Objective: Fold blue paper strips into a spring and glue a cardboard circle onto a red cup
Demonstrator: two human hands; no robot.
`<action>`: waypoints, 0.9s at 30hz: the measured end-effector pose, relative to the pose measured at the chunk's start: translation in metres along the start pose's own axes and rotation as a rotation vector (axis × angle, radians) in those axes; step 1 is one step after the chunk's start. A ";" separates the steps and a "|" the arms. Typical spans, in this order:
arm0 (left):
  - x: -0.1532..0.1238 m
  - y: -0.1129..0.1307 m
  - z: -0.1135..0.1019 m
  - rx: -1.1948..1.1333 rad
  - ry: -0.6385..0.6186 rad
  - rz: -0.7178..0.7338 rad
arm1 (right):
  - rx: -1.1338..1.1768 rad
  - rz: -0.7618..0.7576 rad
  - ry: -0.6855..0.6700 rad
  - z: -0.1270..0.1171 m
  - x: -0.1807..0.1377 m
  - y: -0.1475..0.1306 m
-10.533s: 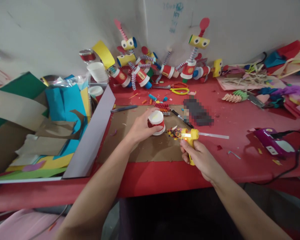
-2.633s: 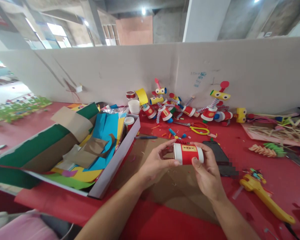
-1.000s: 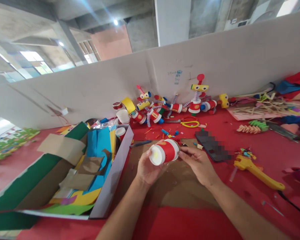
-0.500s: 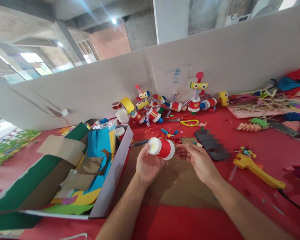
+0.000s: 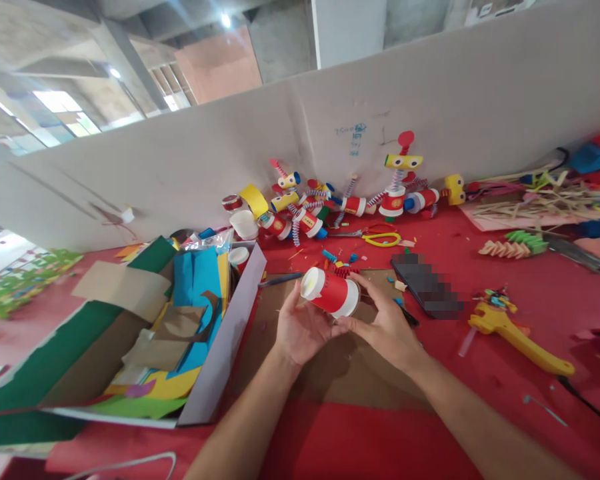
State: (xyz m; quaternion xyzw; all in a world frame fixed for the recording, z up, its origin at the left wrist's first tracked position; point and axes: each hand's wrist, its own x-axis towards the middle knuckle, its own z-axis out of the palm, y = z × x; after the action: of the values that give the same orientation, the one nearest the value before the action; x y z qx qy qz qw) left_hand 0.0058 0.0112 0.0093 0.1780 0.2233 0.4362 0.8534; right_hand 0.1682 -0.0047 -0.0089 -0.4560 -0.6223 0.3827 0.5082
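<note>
A red and white paper cup is held on its side over the brown cardboard sheet, its white left end smeared with something yellowish. My left hand cradles it from below and the left, thumb up by that end. My right hand grips the right end between thumb and fingers; some fingertips are hidden behind the cup. Just beyond the cup lie small red and blue paper scraps. A dark phone, partly pixelated, rests to the right of my right hand.
To the left stands a box of coloured paper. Paper-cup figures line the wall behind yellow-handled scissors. On the right are a yellow glue gun with its cord, a folded paper strip and a pile of thin strips.
My right hand has closed around the cup's right end, where before its fingertips only met there. The cup has shifted slightly right, and the view has tilted a little.
</note>
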 end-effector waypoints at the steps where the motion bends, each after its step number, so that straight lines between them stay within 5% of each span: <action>1: 0.000 0.000 0.000 -0.001 0.013 0.008 | -0.018 -0.002 -0.003 0.000 0.000 0.000; 17: 0.001 0.005 -0.004 -0.001 0.160 0.074 | 0.017 -0.043 -0.028 -0.002 -0.001 -0.003; 27: -0.009 0.013 0.001 0.170 -0.054 0.164 | 0.061 -0.029 -0.025 -0.001 -0.001 -0.007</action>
State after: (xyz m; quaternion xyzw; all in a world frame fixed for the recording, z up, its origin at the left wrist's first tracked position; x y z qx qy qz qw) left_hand -0.0075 0.0111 0.0188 0.2791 0.2210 0.4790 0.8024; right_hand 0.1682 -0.0077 -0.0021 -0.4264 -0.6230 0.3999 0.5196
